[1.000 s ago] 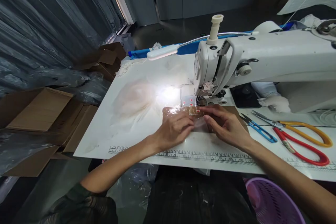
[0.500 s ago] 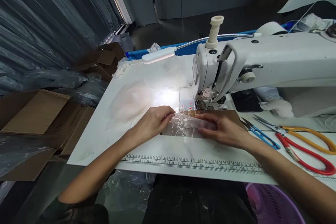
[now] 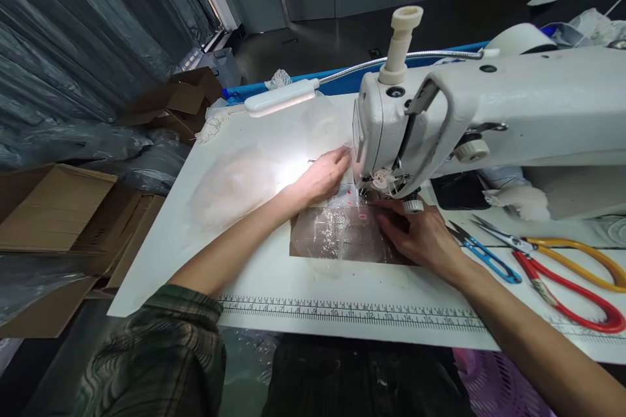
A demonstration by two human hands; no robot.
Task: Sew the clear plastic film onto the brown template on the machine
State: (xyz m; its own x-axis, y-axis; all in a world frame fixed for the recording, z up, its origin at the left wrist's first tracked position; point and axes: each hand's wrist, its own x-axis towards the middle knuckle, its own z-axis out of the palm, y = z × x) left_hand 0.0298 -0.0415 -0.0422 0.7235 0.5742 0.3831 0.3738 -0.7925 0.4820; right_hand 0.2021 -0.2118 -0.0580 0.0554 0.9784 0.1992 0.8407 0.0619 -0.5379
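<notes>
A white sewing machine (image 3: 376, 130) stands at the right, its needle area over a thin sheer fabric (image 3: 332, 199) with small red marks. My left hand (image 3: 325, 176) reaches left of the machine head, behind the presser foot, its fingertips pinched together on the sheer fabric. My right hand (image 3: 415, 231) is just right of the presser foot, its fingers bent and closed at the fabric's edge; its fingertips are partly hidden under the machine. Beneath the fabric, towards me, lies a shiny brown sheet (image 3: 317, 241).
Blue thread snips (image 3: 489, 257) and scissors with red and orange handles (image 3: 531, 247) lie at the right. A ruler strip (image 3: 352, 313) runs along the front edge. A lamp (image 3: 281, 98) hangs over the tabletop. Cardboard boxes (image 3: 63, 208) stand at the left, a purple basket (image 3: 499, 381) below.
My left hand has moved away from me, to beside the machine head. My right hand has shifted slightly up and right, closer to the presser foot. More of the brown sheet shows.
</notes>
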